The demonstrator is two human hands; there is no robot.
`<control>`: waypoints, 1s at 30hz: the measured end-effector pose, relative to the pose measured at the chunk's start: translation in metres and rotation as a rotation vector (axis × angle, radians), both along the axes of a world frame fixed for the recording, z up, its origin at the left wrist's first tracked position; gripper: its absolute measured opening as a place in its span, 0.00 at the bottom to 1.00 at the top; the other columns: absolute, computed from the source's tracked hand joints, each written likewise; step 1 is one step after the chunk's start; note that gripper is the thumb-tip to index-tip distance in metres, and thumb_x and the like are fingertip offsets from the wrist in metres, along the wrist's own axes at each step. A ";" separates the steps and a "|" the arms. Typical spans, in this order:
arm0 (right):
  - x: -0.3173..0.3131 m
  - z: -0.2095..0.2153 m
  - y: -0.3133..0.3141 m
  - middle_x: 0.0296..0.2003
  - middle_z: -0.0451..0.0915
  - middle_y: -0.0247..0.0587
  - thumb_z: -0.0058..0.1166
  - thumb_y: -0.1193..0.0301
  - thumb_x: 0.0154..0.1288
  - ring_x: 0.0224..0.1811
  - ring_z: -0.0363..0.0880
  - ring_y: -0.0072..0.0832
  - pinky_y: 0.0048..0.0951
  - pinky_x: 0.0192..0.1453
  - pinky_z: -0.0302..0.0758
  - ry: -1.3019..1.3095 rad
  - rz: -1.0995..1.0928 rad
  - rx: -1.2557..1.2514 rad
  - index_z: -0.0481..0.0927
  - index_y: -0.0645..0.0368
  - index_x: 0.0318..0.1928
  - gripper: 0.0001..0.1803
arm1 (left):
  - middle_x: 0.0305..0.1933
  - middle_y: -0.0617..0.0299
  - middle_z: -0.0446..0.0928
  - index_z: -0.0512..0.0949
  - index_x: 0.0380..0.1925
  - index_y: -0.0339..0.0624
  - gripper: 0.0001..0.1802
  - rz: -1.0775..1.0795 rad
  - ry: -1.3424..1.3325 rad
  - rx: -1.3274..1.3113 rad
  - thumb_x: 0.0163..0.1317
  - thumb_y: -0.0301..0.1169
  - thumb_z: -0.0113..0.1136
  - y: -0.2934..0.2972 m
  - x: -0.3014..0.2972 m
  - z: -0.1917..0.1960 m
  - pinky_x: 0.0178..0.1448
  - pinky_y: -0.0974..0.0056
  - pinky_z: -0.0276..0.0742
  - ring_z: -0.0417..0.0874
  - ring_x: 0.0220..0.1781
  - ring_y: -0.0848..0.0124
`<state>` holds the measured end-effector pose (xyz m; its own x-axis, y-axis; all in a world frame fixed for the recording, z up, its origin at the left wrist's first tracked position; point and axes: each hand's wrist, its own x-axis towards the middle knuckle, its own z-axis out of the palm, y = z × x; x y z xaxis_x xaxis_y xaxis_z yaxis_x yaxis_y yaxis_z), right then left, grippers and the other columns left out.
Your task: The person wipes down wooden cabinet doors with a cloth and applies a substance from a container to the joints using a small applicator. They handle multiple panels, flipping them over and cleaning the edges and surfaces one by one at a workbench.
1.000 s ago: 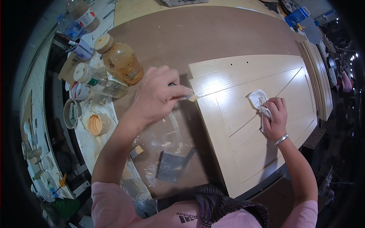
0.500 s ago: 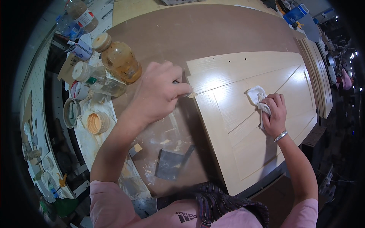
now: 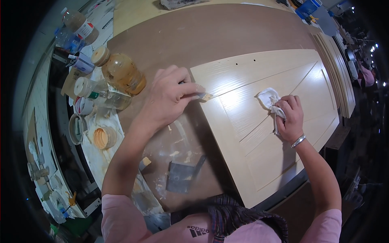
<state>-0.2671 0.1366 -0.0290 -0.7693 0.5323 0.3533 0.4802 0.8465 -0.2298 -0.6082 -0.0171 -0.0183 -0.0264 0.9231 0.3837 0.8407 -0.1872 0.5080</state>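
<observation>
Head cam looking down: cream door panel (image 3: 263, 133) lies flat on the brown bench (image 3: 210, 36), overhanging the near edge. Left hand (image 3: 170, 97) is pinched shut around a small putty tool (image 3: 204, 96), tip touching the panel's left edge. Right hand (image 3: 289, 117) is closed on a white rag (image 3: 269, 99), pressed into the groove. Risk I see: filler smearing across the face if that tool skids, since it's sitting right on the edge. Glue jars (image 3: 119, 73) sit near the left elbow.

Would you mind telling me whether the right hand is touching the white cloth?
Touching: the head view shows the right hand gripping the white cloth, fingers closed over its bunched end on the pale door panel.
</observation>
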 end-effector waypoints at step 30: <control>0.000 0.000 0.001 0.38 0.77 0.43 0.56 0.78 0.48 0.40 0.73 0.44 0.40 0.45 0.74 0.013 -0.005 0.012 0.80 0.58 0.37 0.12 | 0.30 0.70 0.74 0.90 0.35 0.53 0.10 -0.190 -0.018 -0.043 0.50 0.30 0.74 0.042 -0.008 -0.005 0.51 0.62 0.66 0.75 0.41 0.68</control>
<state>-0.2673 0.1371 -0.0294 -0.7618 0.5317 0.3700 0.4816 0.8469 -0.2256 -0.6158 0.0247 -0.0236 0.1431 0.9276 0.3451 0.7832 -0.3193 0.5336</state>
